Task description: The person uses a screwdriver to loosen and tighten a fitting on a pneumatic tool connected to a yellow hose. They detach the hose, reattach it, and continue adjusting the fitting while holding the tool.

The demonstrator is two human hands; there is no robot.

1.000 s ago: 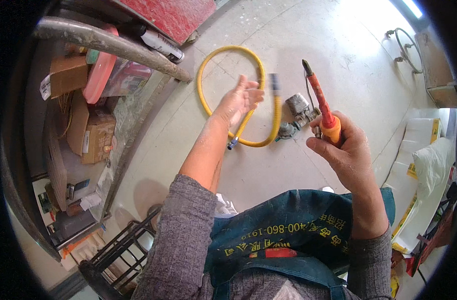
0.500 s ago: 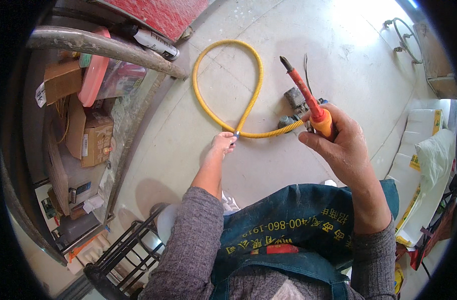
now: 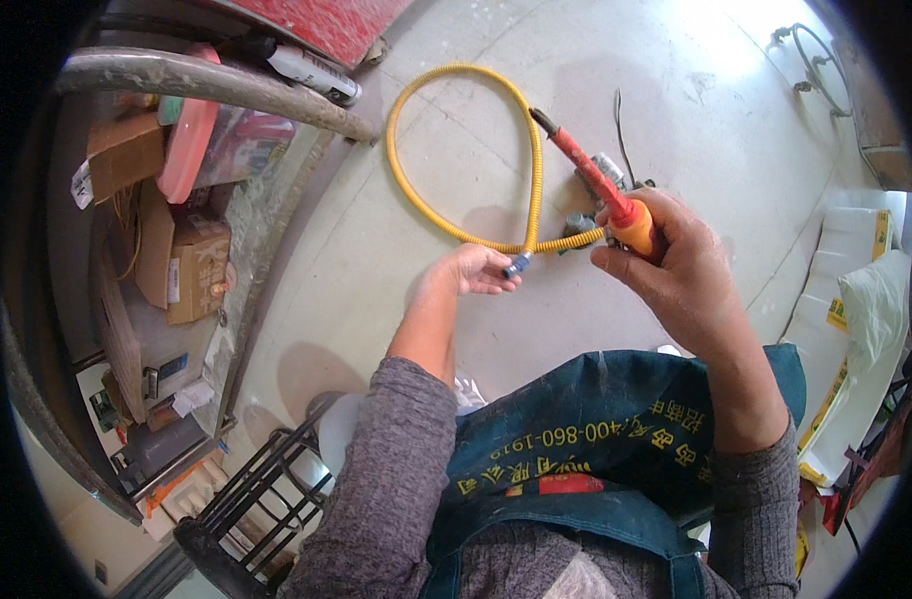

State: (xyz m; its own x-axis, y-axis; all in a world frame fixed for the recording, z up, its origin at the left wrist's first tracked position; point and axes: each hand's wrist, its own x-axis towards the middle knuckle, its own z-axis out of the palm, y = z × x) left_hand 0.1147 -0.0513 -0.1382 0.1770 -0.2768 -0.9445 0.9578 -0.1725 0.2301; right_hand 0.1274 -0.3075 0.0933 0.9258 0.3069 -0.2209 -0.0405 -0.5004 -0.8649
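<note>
My right hand [image 3: 681, 265] is closed round the orange-yellow handle of a screwdriver [image 3: 596, 180] with a red-sleeved shaft; its dark tip points up and to the left. A yellow corrugated hose [image 3: 394, 150] forms a large loop over the floor. One hose end has a bluish-grey fitting [image 3: 517, 266], held loosely at the fingertips of my left hand [image 3: 476, 270], palm partly up. The hose's other end runs behind the screwdriver handle to my right hand, where its tip is hidden. Beyond that hand lies a grey metal part with a greenish knob [image 3: 580, 224], partly covered.
At left stands a metal-framed shelf [image 3: 227, 95] with cardboard boxes [image 3: 199, 270] and a pink-lidded tub [image 3: 189, 150]. A canister [image 3: 311, 75] lies behind the frame. White foam packaging [image 3: 840, 290] is at right, a ring-shaped metal stand [image 3: 820, 65] far right, a black rack [image 3: 261, 499] lower left.
My left hand has moved right and slightly up with the hose fitting, its fingers looser. The hose loop has widened. The screwdriver has tipped further left.
</note>
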